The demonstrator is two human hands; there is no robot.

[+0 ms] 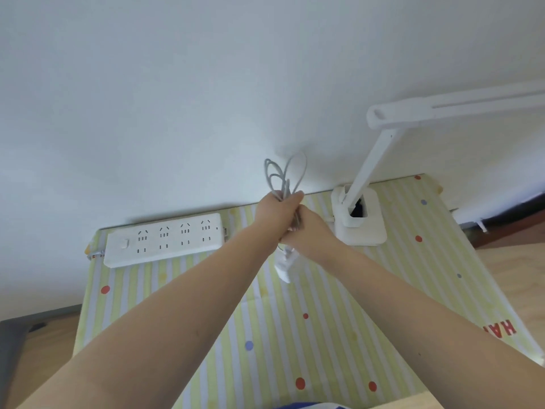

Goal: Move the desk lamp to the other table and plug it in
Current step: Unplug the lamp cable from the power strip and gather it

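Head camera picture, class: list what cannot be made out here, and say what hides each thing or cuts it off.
- Desk lamp: its head runs off the right edge of the head view.
- Power strip: its lead at the left end is too small to follow.
- Plug: blurred, prongs unreadable, partly behind the right hand.
- Cord: where it joins the lamp is hidden by the left hand and the right hand.

Lamp head (472, 109) cut off at right edge
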